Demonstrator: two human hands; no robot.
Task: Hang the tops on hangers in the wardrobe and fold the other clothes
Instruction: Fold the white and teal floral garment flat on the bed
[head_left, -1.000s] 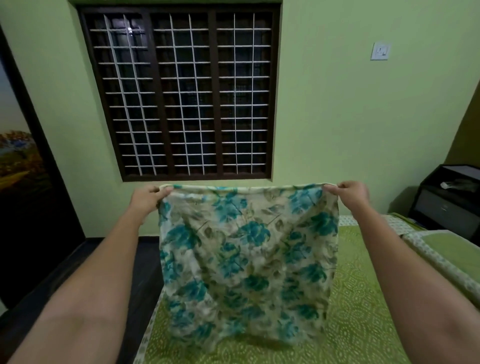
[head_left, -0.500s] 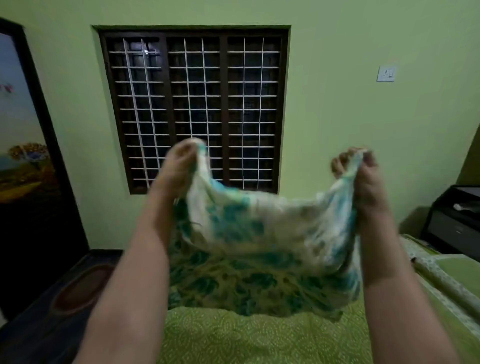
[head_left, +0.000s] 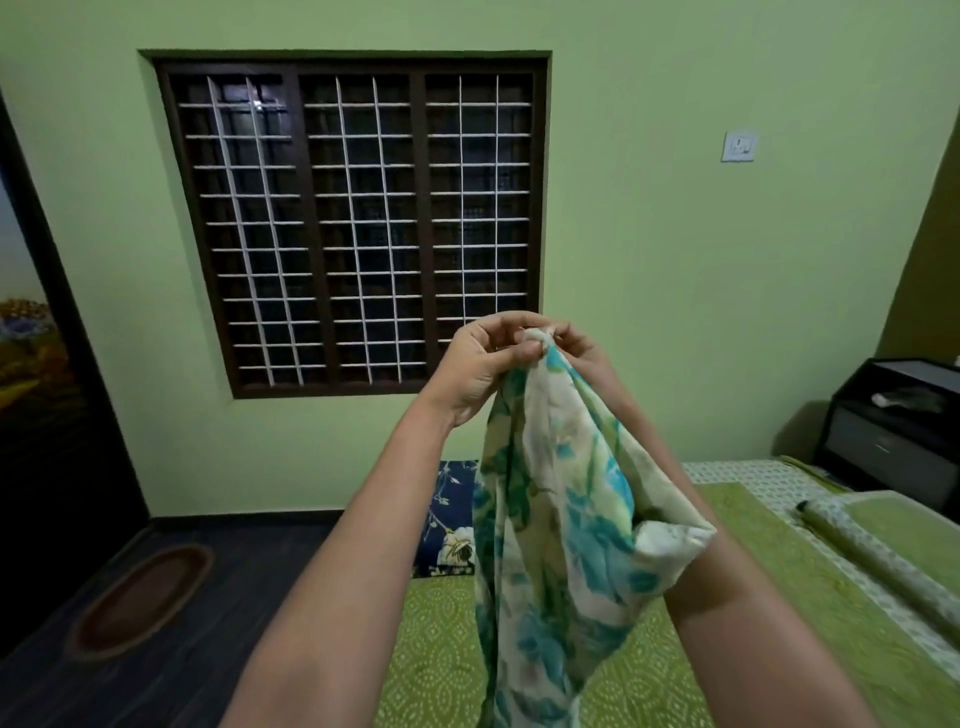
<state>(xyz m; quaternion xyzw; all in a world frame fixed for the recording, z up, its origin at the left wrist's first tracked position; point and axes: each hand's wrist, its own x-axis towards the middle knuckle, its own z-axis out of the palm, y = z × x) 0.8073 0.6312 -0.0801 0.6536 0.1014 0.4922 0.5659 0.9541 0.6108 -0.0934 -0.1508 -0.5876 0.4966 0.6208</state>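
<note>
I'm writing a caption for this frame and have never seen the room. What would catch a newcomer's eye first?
First, the floral cloth, cream with teal blooms, hanging mid-frame from the left hand and right hand, which pinch its top together. Behind them, the dark window with its white grille fills the green wall. Below lies the green patterned bed, with a blue floral cushion at its far edge.

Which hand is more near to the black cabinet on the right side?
Right. The right hand is nearer the cabinet; the left hand is further left. Both pinch the cloth.
</note>
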